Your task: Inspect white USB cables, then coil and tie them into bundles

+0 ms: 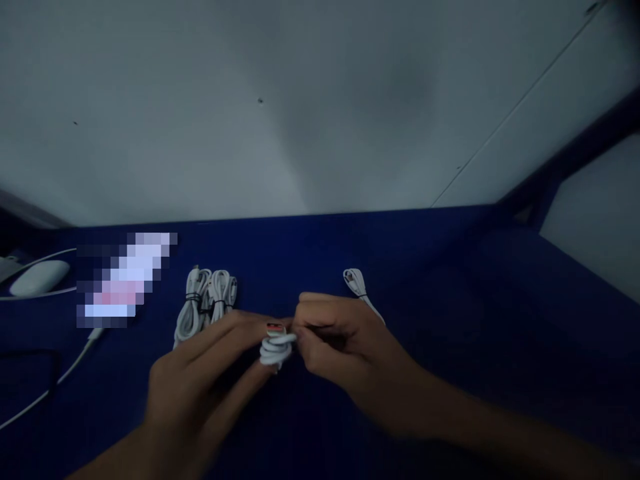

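"Cable coil is sitting upright between both hands, but why there?"

"Left hand is pinching it between the fingers, probably keeping the loops from springing loose. Right hand is closing narrowly on a strand at the coil's side (guessing that's for control)."

"And those tied bundles?"

"They're lying together on the counter beyond the left hand, maybe for avoiding tangles. Another bundle is lying apart, just beyond the right hand."
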A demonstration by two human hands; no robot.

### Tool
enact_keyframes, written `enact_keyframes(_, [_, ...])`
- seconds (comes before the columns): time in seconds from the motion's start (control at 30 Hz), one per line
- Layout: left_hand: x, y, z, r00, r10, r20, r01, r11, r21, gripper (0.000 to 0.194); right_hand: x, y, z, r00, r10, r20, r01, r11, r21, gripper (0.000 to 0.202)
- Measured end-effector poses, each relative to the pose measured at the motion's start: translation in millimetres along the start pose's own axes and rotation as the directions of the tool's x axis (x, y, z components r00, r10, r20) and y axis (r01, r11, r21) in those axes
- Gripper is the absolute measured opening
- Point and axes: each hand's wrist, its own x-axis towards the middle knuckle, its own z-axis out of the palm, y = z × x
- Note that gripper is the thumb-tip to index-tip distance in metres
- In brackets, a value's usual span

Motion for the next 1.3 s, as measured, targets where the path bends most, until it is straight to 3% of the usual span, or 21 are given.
enact_keyframes(0.1, [1,4,2.3,0.986,-0.151,-0.074,0.145,0.986,-0.088,0.012,-1,0,-1,1.000,-0.008,0.010,0.009,1.000,-0.023,0.033])
enact_keyframes(0.2, [5,8,6.7,0.956,-0.272,-0.106,0.243,0.943,-0.227,0.031,0,1,-1,1.000,-0.030,0.006,0.030,0.998,-0.062,0.035])
enact_keyframes(0.33, [10,11,8.2,0.925,-0.377,0.039,0.360,0.839,-0.409,0.046,0,7,-1,0.989,-0.147,0.020,0.149,0.973,-0.179,0.033])
enact_keyframes(0.53, [16,8,6.2,0.783,-0.491,0.382,0.602,0.444,-0.664,0.058,0,17,0,0.940,-0.337,0.051,0.330,0.864,-0.379,0.030])
enact_keyframes(0.63, [15,5,6.3,0.741,-0.499,0.450,0.647,0.347,-0.679,0.063,1,16,-1,0.949,-0.313,0.049,0.310,0.887,-0.343,0.029])
enact_keyframes(0.73, [14,5,6.4,0.772,-0.494,0.400,0.610,0.398,-0.685,0.056,1,12,-1,0.969,-0.247,0.024,0.246,0.938,-0.243,0.028])
enact_keyframes(0.83, [13,8,5.9,0.850,-0.458,0.261,0.500,0.544,-0.673,0.047,1,8,-1,0.986,-0.164,0.003,0.163,0.980,-0.115,0.032])
enact_keyframes(0.93, [13,11,5.0,0.896,-0.418,0.149,0.416,0.675,-0.610,0.045,0,6,0,0.996,-0.084,0.001,0.084,0.996,-0.004,0.035])
enact_keyframes(1.07, [11,13,4.8,0.932,-0.363,-0.028,0.311,0.835,-0.454,0.043,-1,5,-1,0.999,0.025,0.045,-0.033,0.980,0.198,0.035])
enact_keyframes(1.13, [9,14,5.4,0.948,-0.299,-0.114,0.248,0.912,-0.325,0.034,-2,4,-2,0.998,0.030,0.059,-0.044,0.966,0.256,0.037])
enact_keyframes(1.3, [5,15,7.0,0.977,-0.140,-0.159,0.130,0.989,-0.072,0.022,-1,3,-4,0.999,0.017,0.051,-0.030,0.961,0.275,0.038])
